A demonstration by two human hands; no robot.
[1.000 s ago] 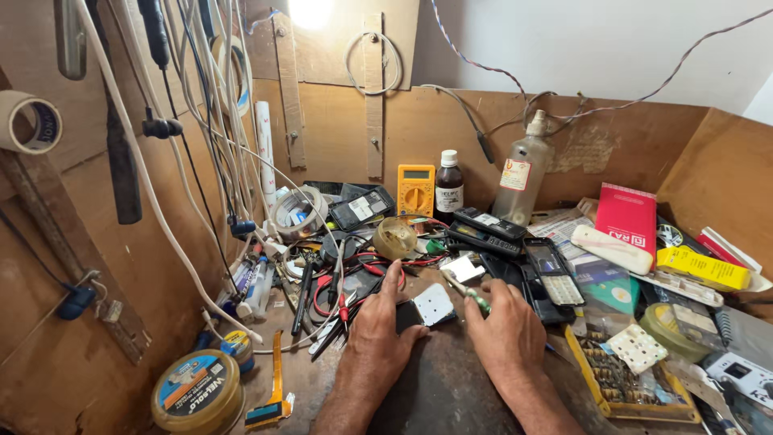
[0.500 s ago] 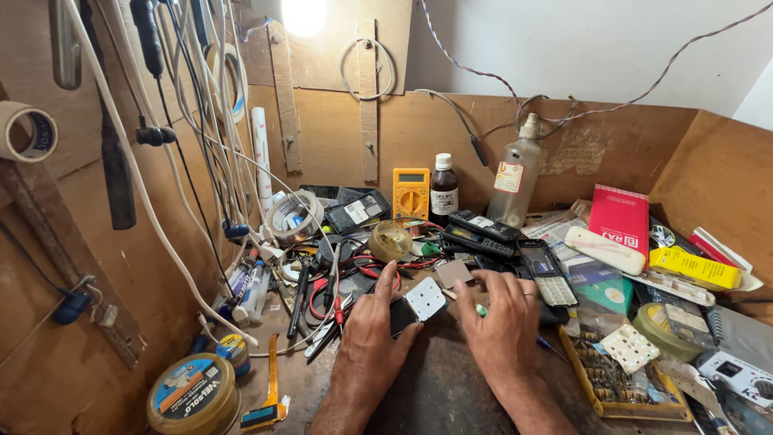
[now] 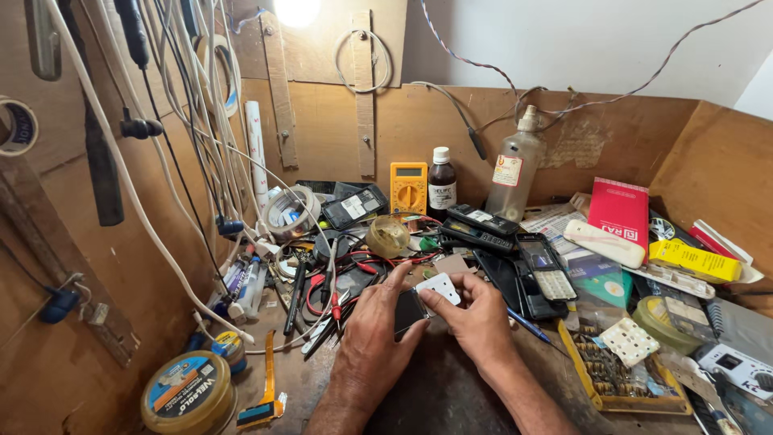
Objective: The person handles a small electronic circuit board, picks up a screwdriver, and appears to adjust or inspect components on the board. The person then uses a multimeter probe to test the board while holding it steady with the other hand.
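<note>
A: A cramped wooden nook, cables hanging down the left wall, and a tabletop (image 3: 451, 403) buried in repair clutter. What are the hands doing?

B: The left hand (image 3: 372, 338) grasps a small dark phone body (image 3: 409, 310) by its edge, near the middle of the tabletop. The right hand (image 3: 479, 318) pinches a white keypad piece (image 3: 440, 287) with its fingertips, holding it against the top of the phone body.

A: So both are clenched on something?

B: Yes, neither is free. The two parts touch, just in front of the dark phones (image 3: 515, 258) lying further back.

A: How would you handle it well?

B: I'd judge a light grip best: steady the phone body with the left, and line the white keypad piece up squarely before pressing, so nothing bends. Keeping it low over the tabletop helps too, since a dropped part would vanish among the red-handled pliers (image 3: 334, 294) and the yellow multimeter (image 3: 408, 187) behind.
</note>
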